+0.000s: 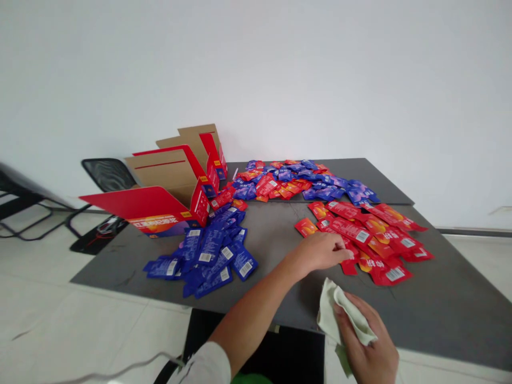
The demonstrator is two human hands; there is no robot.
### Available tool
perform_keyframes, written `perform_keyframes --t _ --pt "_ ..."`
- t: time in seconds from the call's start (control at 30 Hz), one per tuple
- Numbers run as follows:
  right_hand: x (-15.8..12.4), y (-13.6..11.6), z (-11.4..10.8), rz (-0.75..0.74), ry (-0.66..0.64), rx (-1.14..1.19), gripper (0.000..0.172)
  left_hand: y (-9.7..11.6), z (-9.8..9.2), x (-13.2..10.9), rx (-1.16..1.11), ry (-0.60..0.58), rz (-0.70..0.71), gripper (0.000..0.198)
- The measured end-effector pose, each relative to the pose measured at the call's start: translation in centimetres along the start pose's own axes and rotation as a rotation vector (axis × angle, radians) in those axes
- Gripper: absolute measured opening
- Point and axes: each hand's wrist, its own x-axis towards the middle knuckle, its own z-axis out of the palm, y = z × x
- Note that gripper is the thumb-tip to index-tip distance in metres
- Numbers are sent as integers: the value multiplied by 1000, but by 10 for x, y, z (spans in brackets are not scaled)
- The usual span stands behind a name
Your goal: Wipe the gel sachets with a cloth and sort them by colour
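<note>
left hand (pixel 324 250) flat on red packets (pixel 374 234), lying slantwise | right hand (pixel 370 349) grip clutching cloth (pixel 331 304)

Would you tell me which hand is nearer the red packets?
Left. The left hand touches the red packets at the near edge; the right hand holds a cloth, short of them.

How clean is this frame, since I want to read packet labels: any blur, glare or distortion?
Head view: light soft and even, only faint shadows under the left hand and red packets; no strong glare on the table; wide-angle stretch toward the edges; right hand with its cloth slightly soft; label print too small to read.
</note>
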Motion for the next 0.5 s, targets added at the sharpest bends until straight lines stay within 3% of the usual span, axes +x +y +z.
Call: perform_keyframes --t 0.13,0.2,0.33,0.5 --pt "2 -3 -2 -8 -14 -6 40 -18 -38 22 214 295 -109 24" --pt "3 -1 -3 -24 -12 -4 39 -37 -62 40 281 369 -199 20" --pt "1 9 -3 -48 -47 11 40 -87 -101 67 385 425 -347 27" --pt "-3 19 5 -43 -29 45 43 -142 -132 76 470 409 -464 35"
